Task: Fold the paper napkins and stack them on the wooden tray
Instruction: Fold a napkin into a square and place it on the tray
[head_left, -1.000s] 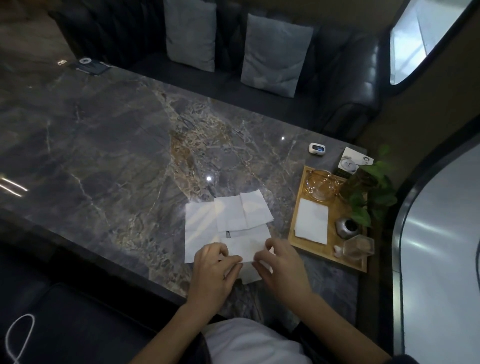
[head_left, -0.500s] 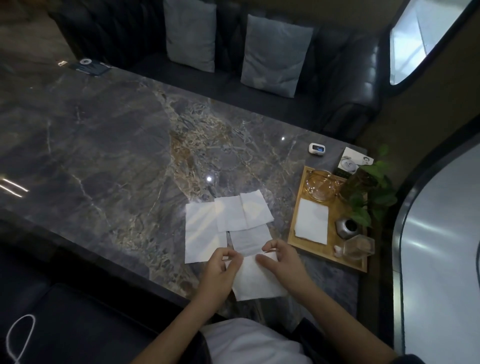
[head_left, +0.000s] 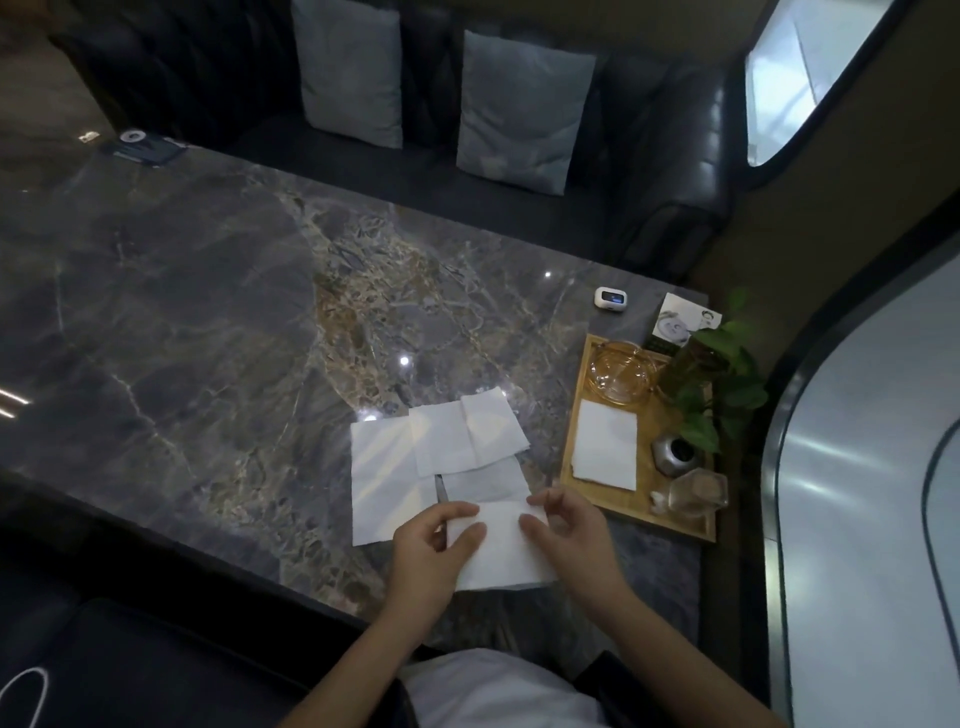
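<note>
A white paper napkin (head_left: 501, 553) lies at the near edge of the marble table, gripped on both sides: my left hand (head_left: 428, 553) pinches its left edge, my right hand (head_left: 569, 535) its upper right corner. Beyond it, several unfolded napkins (head_left: 441, 452) overlap flat on the table. To the right sits the wooden tray (head_left: 649, 512) with one folded napkin (head_left: 605, 451) lying on it.
The tray also carries a glass bowl (head_left: 621, 371), a potted plant (head_left: 714, 374), a small metal pot (head_left: 675, 454) and a glass jar (head_left: 696, 491). A small white device (head_left: 608, 298) and a card (head_left: 683, 325) lie behind it. A dark sofa with cushions (head_left: 522, 111) runs along the table's far side.
Both hands have pulled one napkin off the pile toward the near edge, and it now lies separate from the others. The hands have spread apart along its top edge.
</note>
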